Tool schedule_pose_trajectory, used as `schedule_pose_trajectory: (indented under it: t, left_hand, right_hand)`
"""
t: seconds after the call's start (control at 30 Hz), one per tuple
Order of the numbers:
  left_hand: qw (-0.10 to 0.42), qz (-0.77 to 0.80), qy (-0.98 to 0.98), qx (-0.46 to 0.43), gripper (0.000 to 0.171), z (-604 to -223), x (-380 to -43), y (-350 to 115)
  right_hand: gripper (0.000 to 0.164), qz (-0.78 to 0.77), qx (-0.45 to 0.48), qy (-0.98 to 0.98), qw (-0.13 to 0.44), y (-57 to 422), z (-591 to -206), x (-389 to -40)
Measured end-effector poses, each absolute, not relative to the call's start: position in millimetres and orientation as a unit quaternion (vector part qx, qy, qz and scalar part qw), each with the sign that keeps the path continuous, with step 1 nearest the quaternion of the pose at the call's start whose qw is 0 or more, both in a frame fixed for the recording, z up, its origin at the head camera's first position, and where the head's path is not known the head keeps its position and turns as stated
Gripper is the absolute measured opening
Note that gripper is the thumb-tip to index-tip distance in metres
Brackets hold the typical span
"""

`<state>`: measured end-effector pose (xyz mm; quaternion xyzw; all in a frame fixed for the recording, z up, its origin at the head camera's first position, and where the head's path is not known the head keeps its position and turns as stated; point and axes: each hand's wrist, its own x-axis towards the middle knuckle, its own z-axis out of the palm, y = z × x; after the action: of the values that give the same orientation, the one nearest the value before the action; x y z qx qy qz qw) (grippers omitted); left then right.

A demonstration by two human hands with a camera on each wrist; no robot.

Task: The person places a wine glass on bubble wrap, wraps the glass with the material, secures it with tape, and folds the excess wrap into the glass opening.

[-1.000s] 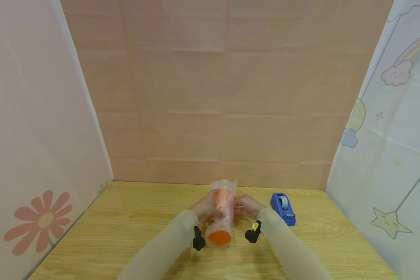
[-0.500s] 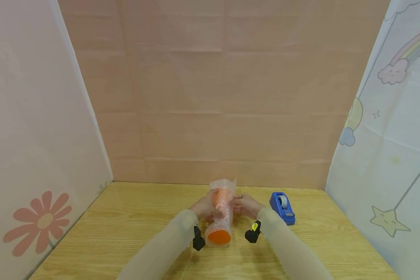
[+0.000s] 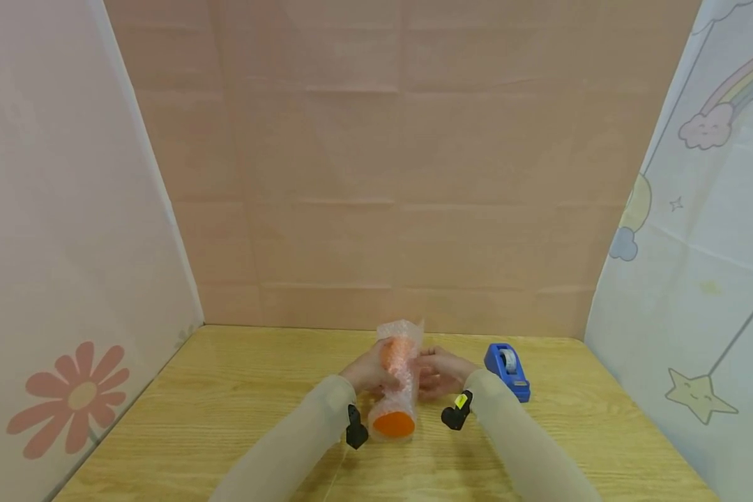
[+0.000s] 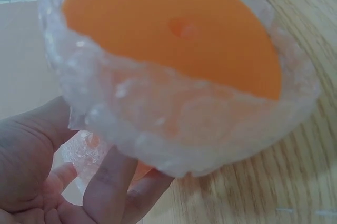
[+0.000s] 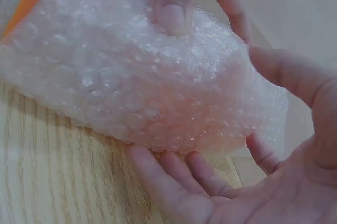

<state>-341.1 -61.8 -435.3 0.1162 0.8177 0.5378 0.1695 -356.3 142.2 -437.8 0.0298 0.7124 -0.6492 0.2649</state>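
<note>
An orange object with a flat oval end (image 3: pixel 394 424) lies wrapped in clear bubble wrap (image 3: pixel 406 394) on the table between both hands. My left hand (image 3: pixel 369 369) grips the bundle from the left, its thumb pressing on top in the right wrist view. On the right side my right hand (image 3: pixel 442 371) holds the bubble wrap, its thumb on the upper part and fingertips at the lower edge. A shallow round dent shows in the orange end (image 4: pixel 174 29) in the left wrist view. The wrap partly covers that end; the object's exact kind is hidden.
A blue tape dispenser (image 3: pixel 516 384) with a roll of tape stands on the wooden table (image 3: pixel 251 390), right of the right hand. A brown-pink sheet (image 3: pixel 376 174) closes the back, and printed sheets stand at both sides.
My right hand has turned a little and shifted along the wrap's right side; more of its fingers now show underneath. The left hand and bundle have stayed in place.
</note>
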Motion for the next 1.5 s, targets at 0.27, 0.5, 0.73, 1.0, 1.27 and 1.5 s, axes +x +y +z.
schedule_pose_trajectory:
  t: [0.27,0.5,0.73,1.0,1.27,1.5]
  left_hand:
    - [0.172,0.533,0.821,0.111,0.096,-438,-344,-62]
    - [0.169,0.529,0.824,0.111,0.096,-438,-343,-61]
    - [0.162,0.525,0.828,0.113,0.095,-436,-342,-61]
    - [0.17,0.536,0.818,0.121,0.093,-438,-344,-60]
    - [0.171,0.54,0.816,0.113,0.095,-440,-342,-58]
    - [0.147,0.555,0.805,0.153,0.097,-434,-339,-60]
  right_hand:
    - [0.067,-0.653,0.029,0.706,0.273,139,-434,-351]
    - [0.081,-0.67,0.025,0.692,0.269,138,-435,-351]
    - [0.079,-0.676,0.017,0.68,0.281,140,-437,-351]
    - [0.079,-0.686,0.011,0.672,0.28,141,-441,-353]
    - [0.079,-0.689,0.008,0.671,0.274,142,-443,-352]
    - [0.079,-0.695,0.003,0.672,0.256,141,-434,-350]
